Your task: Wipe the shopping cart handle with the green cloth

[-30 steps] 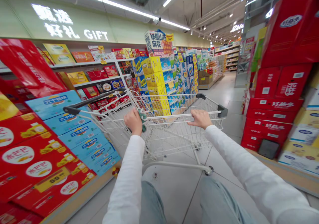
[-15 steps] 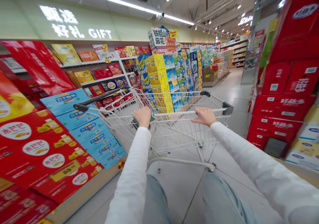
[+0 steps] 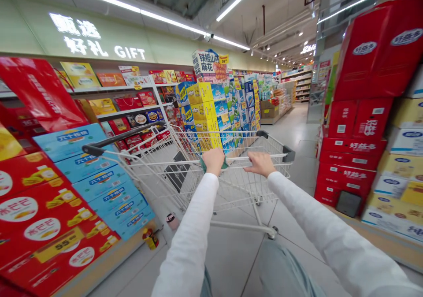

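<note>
Supermarket aisle [image 3: 291, 165] runs ahead between gift displays: stacked red cartons [image 3: 350, 156] on the right, and on the left blue boxes [image 3: 99, 187] below a shelf [image 3: 125, 112] of packaged gifts, with a tower of yellow and blue cartons [image 3: 205, 107] farther on. Pink-topped cup [image 3: 172, 220] and small bottle [image 3: 150, 239] sit low beside the blue boxes. Wire shopping cart [image 3: 238, 187] stands directly ahead, with one dark flat object [image 3: 176, 171] showing in or behind its mesh; which, I cannot tell. Both hands are on its near rail [image 3: 238, 160]. Left hand [image 3: 213, 161] has its fingers closed around the rail, over a teal cloth [image 3: 225, 164]; right hand [image 3: 261, 164] has its fingers curled over the rail. Neither holds any goods.
</note>
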`<state>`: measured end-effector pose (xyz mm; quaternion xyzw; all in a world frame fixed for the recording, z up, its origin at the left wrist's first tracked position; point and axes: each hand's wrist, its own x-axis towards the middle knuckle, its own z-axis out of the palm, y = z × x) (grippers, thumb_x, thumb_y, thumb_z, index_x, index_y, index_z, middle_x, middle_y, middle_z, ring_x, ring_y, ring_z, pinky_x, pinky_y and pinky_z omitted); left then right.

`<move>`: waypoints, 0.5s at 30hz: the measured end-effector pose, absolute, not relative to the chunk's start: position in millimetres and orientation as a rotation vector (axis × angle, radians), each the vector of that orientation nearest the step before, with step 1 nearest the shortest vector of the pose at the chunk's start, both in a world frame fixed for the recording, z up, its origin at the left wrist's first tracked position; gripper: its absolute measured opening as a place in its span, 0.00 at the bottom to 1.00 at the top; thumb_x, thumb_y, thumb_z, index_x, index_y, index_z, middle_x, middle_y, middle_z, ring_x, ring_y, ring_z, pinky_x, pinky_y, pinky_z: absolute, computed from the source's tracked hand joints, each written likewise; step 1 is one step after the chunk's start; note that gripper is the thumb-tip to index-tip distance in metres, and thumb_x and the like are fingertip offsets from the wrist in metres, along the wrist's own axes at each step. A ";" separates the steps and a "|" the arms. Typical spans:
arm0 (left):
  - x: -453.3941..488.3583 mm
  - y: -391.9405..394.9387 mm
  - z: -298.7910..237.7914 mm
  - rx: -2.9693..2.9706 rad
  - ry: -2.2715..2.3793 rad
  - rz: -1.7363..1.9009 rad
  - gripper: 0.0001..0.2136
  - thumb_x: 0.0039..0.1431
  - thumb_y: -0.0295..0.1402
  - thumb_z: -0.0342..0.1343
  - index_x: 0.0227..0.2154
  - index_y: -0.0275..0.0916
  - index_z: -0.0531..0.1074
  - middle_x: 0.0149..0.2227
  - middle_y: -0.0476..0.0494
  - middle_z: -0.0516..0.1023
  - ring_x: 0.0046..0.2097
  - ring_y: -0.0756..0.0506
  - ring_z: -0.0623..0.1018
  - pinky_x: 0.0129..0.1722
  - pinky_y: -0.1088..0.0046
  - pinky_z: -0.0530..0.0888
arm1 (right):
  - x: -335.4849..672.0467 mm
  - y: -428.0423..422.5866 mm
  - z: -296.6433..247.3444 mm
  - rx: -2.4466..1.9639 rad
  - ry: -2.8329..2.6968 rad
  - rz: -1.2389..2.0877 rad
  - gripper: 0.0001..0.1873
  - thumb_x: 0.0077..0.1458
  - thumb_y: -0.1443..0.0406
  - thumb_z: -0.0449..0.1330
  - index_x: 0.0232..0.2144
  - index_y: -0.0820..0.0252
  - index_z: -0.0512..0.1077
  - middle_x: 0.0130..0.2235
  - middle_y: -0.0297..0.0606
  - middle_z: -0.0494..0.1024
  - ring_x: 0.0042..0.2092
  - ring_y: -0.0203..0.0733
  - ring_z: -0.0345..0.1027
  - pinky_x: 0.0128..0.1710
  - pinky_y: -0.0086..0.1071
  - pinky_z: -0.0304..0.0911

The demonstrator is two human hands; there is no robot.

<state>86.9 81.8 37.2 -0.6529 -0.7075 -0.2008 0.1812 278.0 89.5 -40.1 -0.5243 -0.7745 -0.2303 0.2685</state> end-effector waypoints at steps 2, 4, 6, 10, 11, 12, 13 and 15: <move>84.5 88.4 51.2 -1.875 -2.180 -0.482 0.18 0.59 0.35 0.42 0.39 0.33 0.77 0.41 0.31 0.78 0.44 0.39 0.77 0.38 0.67 0.69 | 278.0 89.3 -40.3 -1.416 -2.093 -0.618 0.18 0.44 0.50 0.60 0.28 0.58 0.64 0.30 0.38 0.74 0.32 0.42 0.66 0.27 0.31 0.39; 83.9 91.3 60.3 -1.906 -2.289 -0.396 0.16 0.56 0.34 0.46 0.40 0.35 0.76 0.44 0.32 0.77 0.46 0.40 0.76 0.38 0.69 0.69 | 277.9 89.0 -40.3 -1.417 -2.096 -0.614 0.18 0.45 0.50 0.60 0.29 0.58 0.64 0.30 0.38 0.74 0.32 0.42 0.66 0.27 0.31 0.40; 87.5 88.2 57.9 -1.899 -2.226 -0.413 0.17 0.57 0.36 0.45 0.40 0.35 0.76 0.43 0.32 0.78 0.45 0.40 0.77 0.38 0.68 0.69 | 277.6 88.6 -40.1 -1.419 -2.099 -0.605 0.18 0.45 0.50 0.61 0.30 0.58 0.65 0.31 0.38 0.74 0.32 0.42 0.66 0.27 0.31 0.41; 100.5 74.7 31.0 -1.857 -1.861 -0.549 0.24 0.62 0.37 0.36 0.36 0.31 0.78 0.35 0.31 0.79 0.41 0.41 0.77 0.42 0.65 0.68 | 277.0 88.2 -39.0 -1.413 -2.115 -0.583 0.19 0.45 0.51 0.61 0.31 0.58 0.65 0.32 0.39 0.74 0.33 0.42 0.66 0.28 0.31 0.42; 102.8 73.4 26.2 -1.856 -1.822 -0.557 0.25 0.62 0.37 0.35 0.35 0.31 0.78 0.34 0.31 0.79 0.40 0.42 0.78 0.43 0.65 0.68 | 276.9 88.2 -38.8 -1.412 -2.117 -0.578 0.19 0.45 0.51 0.61 0.31 0.58 0.65 0.32 0.39 0.75 0.33 0.42 0.66 0.28 0.31 0.42; 104.4 73.6 24.2 -1.860 -1.814 -0.556 0.26 0.63 0.37 0.34 0.35 0.31 0.78 0.34 0.30 0.79 0.40 0.42 0.78 0.42 0.65 0.68 | 276.9 88.1 -38.7 -1.412 -2.117 -0.574 0.19 0.45 0.50 0.61 0.31 0.58 0.65 0.32 0.38 0.75 0.33 0.42 0.67 0.28 0.31 0.42; 105.1 75.2 25.2 -1.867 -1.837 -0.545 0.25 0.63 0.37 0.34 0.36 0.31 0.78 0.34 0.30 0.79 0.40 0.42 0.78 0.41 0.66 0.68 | 276.9 88.0 -38.7 -1.412 -2.116 -0.574 0.19 0.45 0.50 0.61 0.31 0.58 0.65 0.32 0.38 0.75 0.33 0.42 0.67 0.28 0.31 0.42; 104.8 81.4 34.5 -1.894 -1.954 -0.484 0.22 0.61 0.36 0.38 0.38 0.32 0.77 0.38 0.31 0.79 0.42 0.41 0.78 0.39 0.68 0.69 | 277.0 87.7 -38.8 -1.411 -2.113 -0.579 0.19 0.45 0.50 0.61 0.30 0.58 0.65 0.32 0.38 0.75 0.33 0.42 0.67 0.28 0.31 0.42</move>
